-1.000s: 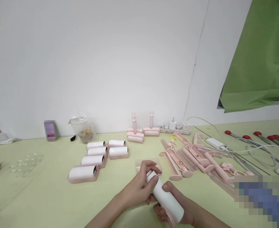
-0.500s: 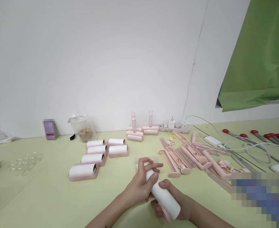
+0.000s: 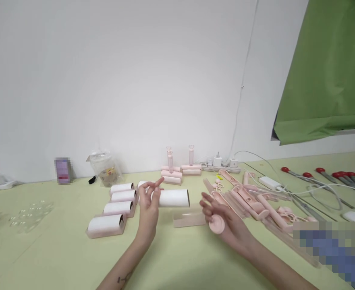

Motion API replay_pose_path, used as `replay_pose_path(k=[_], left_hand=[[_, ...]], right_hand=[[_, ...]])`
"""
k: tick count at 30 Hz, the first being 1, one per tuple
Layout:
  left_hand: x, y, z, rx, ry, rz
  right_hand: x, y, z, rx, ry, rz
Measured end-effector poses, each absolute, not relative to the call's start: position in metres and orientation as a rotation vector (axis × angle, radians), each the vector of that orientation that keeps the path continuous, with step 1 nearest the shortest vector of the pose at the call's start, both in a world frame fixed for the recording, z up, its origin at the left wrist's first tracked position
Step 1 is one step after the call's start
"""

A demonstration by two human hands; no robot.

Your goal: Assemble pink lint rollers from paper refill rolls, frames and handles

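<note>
My left hand [image 3: 148, 203] is closed around the left end of a white adhesive-paper roll [image 3: 175, 198], of the lint-roller kind. The roll lies level, its dark hollow end facing right. My right hand [image 3: 227, 221] is curled around a pink plastic part with a round end disc [image 3: 216, 224]; the rest of that part is hidden by the fingers. Between and below the hands, a translucent pink cover [image 3: 187, 220] rests on the table, close to the right fingertips. Just left of my left hand are several white rolls in pink cases [image 3: 106, 225].
Pink handles and trays [image 3: 250, 201] lie heaped on the right. Finished-looking pink rollers [image 3: 171, 176] stand by the wall near a power strip [image 3: 219, 167]. White cables and red-tipped tools [image 3: 320, 173] occupy the far right; a plastic bag [image 3: 104, 167] sits back left.
Both hands held the white roll together with a pink part. Now they are apart: the roll has gone left with my left hand, and the pink part remains in my right.
</note>
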State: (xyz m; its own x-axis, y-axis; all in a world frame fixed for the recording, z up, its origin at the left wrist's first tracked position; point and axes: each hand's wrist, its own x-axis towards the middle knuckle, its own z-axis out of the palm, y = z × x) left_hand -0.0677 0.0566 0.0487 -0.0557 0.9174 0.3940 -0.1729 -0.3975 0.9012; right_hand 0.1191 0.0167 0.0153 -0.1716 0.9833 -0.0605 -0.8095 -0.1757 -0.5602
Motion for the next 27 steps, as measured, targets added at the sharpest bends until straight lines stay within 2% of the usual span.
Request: replay_pose_path(k=[3,9,18,27], left_hand=[[-0.056,0.047,0.036,1.365,0.891,1.553],[-0.032,0.018,0.006,1.606,0.837,1.355],[-0.03,0.005,0.004,1.853,0.83,1.379],[-0.023,-0.011,0.0,1.806,0.631,1.452]], right_hand=[[0.121,0.02,0.025,-0.573,-0.41,1.492],[0.104,0.013,0.013,-0.743,-0.375,1.458],[0.101,0.005,0.015,-0.966,-0.831,1.074],[0.098,-0.008,0.015,-0.796,-0.846,1.172]])
